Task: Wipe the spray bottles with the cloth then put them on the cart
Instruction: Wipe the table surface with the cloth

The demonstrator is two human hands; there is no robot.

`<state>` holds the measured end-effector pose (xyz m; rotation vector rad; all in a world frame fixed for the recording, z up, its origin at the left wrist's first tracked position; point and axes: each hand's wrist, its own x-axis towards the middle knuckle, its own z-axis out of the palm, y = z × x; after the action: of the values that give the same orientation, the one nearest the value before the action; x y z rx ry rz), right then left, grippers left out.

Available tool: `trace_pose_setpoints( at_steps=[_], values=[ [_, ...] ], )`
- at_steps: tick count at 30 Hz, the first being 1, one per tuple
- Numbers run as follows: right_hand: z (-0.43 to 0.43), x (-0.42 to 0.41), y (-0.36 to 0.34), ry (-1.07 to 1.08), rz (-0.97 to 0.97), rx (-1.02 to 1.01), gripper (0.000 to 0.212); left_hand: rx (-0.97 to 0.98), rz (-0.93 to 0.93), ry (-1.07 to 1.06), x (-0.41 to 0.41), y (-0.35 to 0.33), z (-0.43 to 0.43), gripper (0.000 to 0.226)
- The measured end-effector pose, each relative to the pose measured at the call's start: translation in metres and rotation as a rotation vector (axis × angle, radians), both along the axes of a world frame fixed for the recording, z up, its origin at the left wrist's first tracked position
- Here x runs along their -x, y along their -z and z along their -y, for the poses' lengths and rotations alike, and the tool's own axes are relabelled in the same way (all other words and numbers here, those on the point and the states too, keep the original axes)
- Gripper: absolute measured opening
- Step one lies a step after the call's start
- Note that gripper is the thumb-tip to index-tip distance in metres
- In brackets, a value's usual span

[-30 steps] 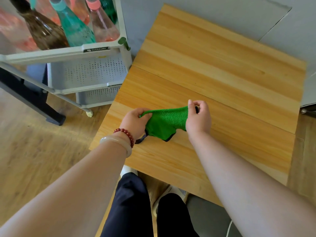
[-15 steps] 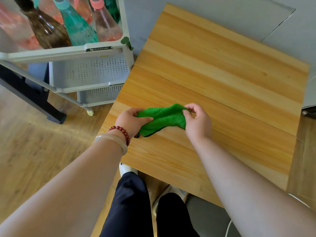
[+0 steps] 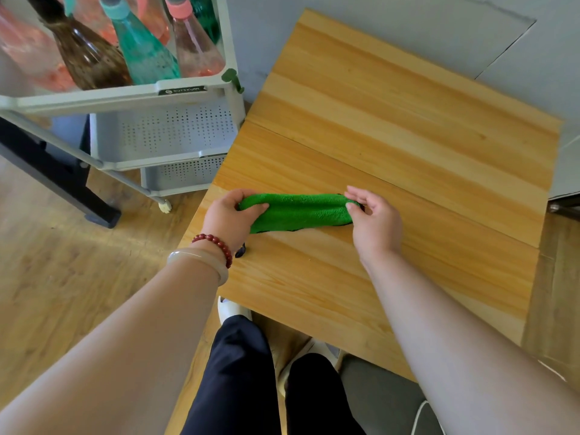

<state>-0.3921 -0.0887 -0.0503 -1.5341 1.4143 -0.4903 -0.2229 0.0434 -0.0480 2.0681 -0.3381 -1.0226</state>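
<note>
At eleven o'clock the grey cart [image 3: 125, 100] is standing just beside the table's left edge. Its top tier is carrying the spray bottles [image 3: 141, 54], brown, teal, pink and others, all leaning together. No bottle is showing on the table [image 3: 408, 127], so in my judgement the wiping is finished or nearly so. The lower tiers are showing perforated walls, and their contents cannot be told.

Toward nine o'clock of centre, the left hand [image 3: 229, 219] is pinching the left end of the green cloth [image 3: 301, 211], thumb on top and fingers curled beneath. The cloth is lying drawn out lengthwise across the table's near half; whether it is fully resting on the wood cannot be confirmed.

At three o'clock of the cloth, the right hand [image 3: 376, 224] is pinching the right end between thumb and forefinger, its other fingers hanging loosely curled. Holding the two ends apart is probably serving to straighten or fold the cloth before it is set down.
</note>
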Motion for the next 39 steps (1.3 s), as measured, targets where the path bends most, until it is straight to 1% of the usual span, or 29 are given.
trace_pose_setpoints(
  at_steps=[2,4,6,9,11,13,14,16,18,20,22,25,29,32,34,35,37,39],
  values=[
    [0.0,0.0,-0.001,0.052,0.048,-0.054,0.026,0.0,0.071,0.036,0.002,-0.003,0.002,0.012],
    [0.0,-0.001,-0.003,0.116,0.091,-0.127,0.02,0.024,0.06,0.045,0.003,-0.002,0.003,0.017],
    [0.002,0.0,-0.005,0.1,0.081,-0.152,0.021,0.046,0.05,0.049,0.003,-0.006,0.003,0.007],
    [0.007,0.001,-0.009,-0.068,-0.04,-0.109,0.024,0.071,0.095,0.038,-0.001,-0.007,0.001,0.012],
    [0.009,0.003,-0.012,-0.179,-0.155,-0.022,0.017,0.068,0.161,0.062,-0.005,-0.01,-0.001,0.015],
    [0.013,0.005,-0.014,-0.179,-0.214,0.046,0.008,0.046,0.237,0.126,-0.011,-0.011,-0.004,0.02],
    [0.015,0.006,-0.015,-0.154,-0.212,0.062,0.006,0.035,0.263,0.164,-0.014,-0.012,-0.005,0.019],
    [0.016,0.008,-0.015,-0.122,-0.167,0.074,0.01,0.016,0.281,0.219,-0.019,-0.013,-0.007,0.013],
    [0.015,0.007,-0.016,-0.109,-0.106,0.048,0.012,0.017,0.262,0.208,-0.022,-0.014,-0.007,0.006],
    [0.013,0.006,-0.016,-0.103,-0.07,-0.009,0.015,0.025,0.228,0.167,-0.021,-0.014,-0.006,0.012],
    [0.011,0.005,-0.014,-0.117,-0.077,-0.016,0.021,0.018,0.196,0.156,-0.018,-0.015,-0.005,0.018],
    [0.01,0.001,-0.015,-0.11,-0.091,0.02,0.022,0.003,0.179,0.185,-0.015,-0.014,-0.004,0.023],
    [0.013,0.002,-0.014,-0.079,-0.072,-0.01,0.024,0.027,0.155,0.157,-0.016,-0.011,-0.005,0.016],
    [0.015,0.003,-0.011,-0.148,-0.176,0.05,0.026,0.015,0.222,0.142,-0.017,-0.006,-0.004,0.011],
    [0.016,0.001,-0.005,-0.15,-0.198,0.052,0.026,-0.024,0.259,0.165,-0.019,0.0,-0.003,0.017],
    [0.016,-0.001,-0.001,-0.138,-0.196,0.018,0.026,-0.045,0.28,0.183,-0.019,0.004,-0.002,0.022],
    [0.016,-0.004,0.011,-0.099,-0.188,-0.089,0.027,-0.072,0.33,0.205,-0.017,0.011,0.0,0.032],
    [0.014,-0.009,0.021,-0.043,-0.157,-0.203,0.038,-0.115,0.393,0.24,-0.012,0.015,0.002,0.042]
  ],
)
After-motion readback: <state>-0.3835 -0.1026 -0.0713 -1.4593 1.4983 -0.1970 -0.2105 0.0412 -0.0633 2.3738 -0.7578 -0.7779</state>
